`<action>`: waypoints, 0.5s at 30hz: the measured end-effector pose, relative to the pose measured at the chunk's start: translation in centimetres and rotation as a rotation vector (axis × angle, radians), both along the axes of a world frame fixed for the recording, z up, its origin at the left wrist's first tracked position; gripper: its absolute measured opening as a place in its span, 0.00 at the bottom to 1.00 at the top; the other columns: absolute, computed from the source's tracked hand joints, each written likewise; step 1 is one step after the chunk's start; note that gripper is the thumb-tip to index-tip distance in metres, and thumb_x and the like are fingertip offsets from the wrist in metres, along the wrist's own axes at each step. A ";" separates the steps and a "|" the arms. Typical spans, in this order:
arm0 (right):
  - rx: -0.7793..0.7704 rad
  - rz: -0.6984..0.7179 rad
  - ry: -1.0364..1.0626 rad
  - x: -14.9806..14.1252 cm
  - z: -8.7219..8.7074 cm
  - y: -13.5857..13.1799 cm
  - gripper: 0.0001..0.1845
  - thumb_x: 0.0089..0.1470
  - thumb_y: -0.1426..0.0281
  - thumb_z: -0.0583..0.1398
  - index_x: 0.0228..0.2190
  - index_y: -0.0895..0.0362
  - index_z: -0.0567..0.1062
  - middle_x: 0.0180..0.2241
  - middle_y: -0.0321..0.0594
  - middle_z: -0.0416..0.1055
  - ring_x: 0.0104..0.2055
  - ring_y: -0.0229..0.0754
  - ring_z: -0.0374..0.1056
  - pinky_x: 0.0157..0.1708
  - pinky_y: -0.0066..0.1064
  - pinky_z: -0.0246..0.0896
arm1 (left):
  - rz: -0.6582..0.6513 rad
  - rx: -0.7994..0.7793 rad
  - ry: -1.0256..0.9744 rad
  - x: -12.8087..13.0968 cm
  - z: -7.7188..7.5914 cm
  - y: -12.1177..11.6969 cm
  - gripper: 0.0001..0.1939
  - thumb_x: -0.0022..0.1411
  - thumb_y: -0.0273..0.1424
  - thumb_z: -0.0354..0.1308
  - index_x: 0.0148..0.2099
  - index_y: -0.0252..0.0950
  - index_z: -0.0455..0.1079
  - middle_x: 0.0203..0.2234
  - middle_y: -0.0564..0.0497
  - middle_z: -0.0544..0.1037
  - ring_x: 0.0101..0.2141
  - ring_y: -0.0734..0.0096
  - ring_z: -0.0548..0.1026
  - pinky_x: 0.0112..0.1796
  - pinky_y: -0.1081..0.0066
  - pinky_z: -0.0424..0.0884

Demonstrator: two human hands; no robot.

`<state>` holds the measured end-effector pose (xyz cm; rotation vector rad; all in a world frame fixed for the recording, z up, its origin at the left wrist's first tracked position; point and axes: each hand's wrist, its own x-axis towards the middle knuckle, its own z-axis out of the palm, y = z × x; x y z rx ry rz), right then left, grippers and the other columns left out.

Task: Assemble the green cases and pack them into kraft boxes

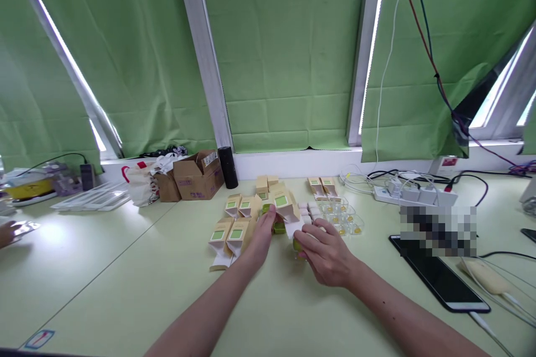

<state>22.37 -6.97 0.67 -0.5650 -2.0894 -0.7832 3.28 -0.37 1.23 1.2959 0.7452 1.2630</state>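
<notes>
Left hand (263,234): fingers clamped on tilted carton (285,204)
Right hand (329,254): fingers pinching green piece (297,245), carton's 5 o'clock
Risk: careless nudge could crease flap (295,228)

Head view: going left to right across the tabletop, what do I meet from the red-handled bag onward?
Red-handled bag → brown cardboard box → black cylinder → left hand → right hand → large phone.
</notes>
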 end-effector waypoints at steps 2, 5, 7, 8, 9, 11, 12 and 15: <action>-0.019 0.032 -0.037 -0.2 -0.2 0.0 0.11 0.62 0.80 0.56 0.31 0.56 0.74 0.42 0.45 0.79 0.44 0.47 0.70 0.47 0.45 0.62 | -0.043 -0.069 -0.039 0.1 0.5 -0.3 0.29 0.64 0.59 0.60 0.42 0.35 0.80 0.40 0.44 0.83 0.46 0.56 0.77 0.52 0.62 0.68; -0.066 0.051 -0.033 -0.1 -0.3 0.0 0.09 0.62 0.79 0.56 0.36 0.56 0.76 0.43 0.46 0.79 0.45 0.49 0.71 0.49 0.47 0.64 | -0.065 -0.077 -0.109 0.1 1.2 -0.6 0.25 0.60 0.54 0.67 0.38 0.34 0.79 0.36 0.46 0.82 0.43 0.60 0.76 0.48 0.66 0.67; -0.090 0.053 0.007 0.0 -0.2 -0.2 0.10 0.62 0.77 0.56 0.41 0.57 0.76 0.46 0.48 0.78 0.49 0.51 0.71 0.51 0.50 0.65 | -0.067 -0.072 -0.158 0.1 1.4 -0.7 0.22 0.59 0.50 0.70 0.35 0.34 0.78 0.34 0.47 0.81 0.40 0.62 0.75 0.47 0.67 0.67; -0.094 0.052 0.045 0.2 -0.2 -0.3 0.11 0.62 0.77 0.56 0.43 0.57 0.76 0.47 0.49 0.77 0.51 0.53 0.71 0.52 0.51 0.65 | -0.065 -0.069 -0.179 0.0 1.4 -0.7 0.21 0.59 0.49 0.71 0.34 0.34 0.77 0.33 0.48 0.81 0.40 0.64 0.75 0.46 0.68 0.68; -0.094 0.049 0.094 0.3 -0.1 -0.3 0.12 0.62 0.76 0.56 0.45 0.57 0.75 0.48 0.50 0.77 0.52 0.54 0.70 0.52 0.52 0.65 | -0.061 -0.064 -0.196 0.0 1.3 -0.6 0.21 0.59 0.49 0.71 0.35 0.35 0.77 0.34 0.48 0.81 0.39 0.64 0.76 0.46 0.68 0.68; -0.098 0.043 0.224 0.5 0.1 -0.4 0.15 0.60 0.77 0.57 0.48 0.55 0.74 0.48 0.51 0.75 0.51 0.55 0.70 0.50 0.53 0.66 | -0.058 -0.040 -0.209 0.0 1.2 -0.6 0.20 0.59 0.48 0.72 0.39 0.35 0.78 0.37 0.47 0.82 0.42 0.63 0.77 0.47 0.68 0.69; -0.109 0.040 0.297 0.6 0.2 -0.4 0.16 0.60 0.77 0.58 0.49 0.55 0.74 0.47 0.51 0.75 0.51 0.56 0.70 0.49 0.53 0.66 | -0.061 -0.017 -0.206 0.0 1.2 -0.6 0.21 0.59 0.48 0.71 0.42 0.36 0.78 0.40 0.46 0.82 0.45 0.61 0.77 0.49 0.66 0.69; -0.181 0.033 0.501 0.7 0.2 -0.1 0.18 0.62 0.75 0.59 0.53 0.54 0.72 0.48 0.51 0.74 0.51 0.56 0.70 0.48 0.53 0.67 | -0.087 0.075 -0.173 0.1 1.2 -0.8 0.26 0.61 0.49 0.70 0.53 0.37 0.76 0.52 0.42 0.80 0.57 0.54 0.75 0.56 0.61 0.69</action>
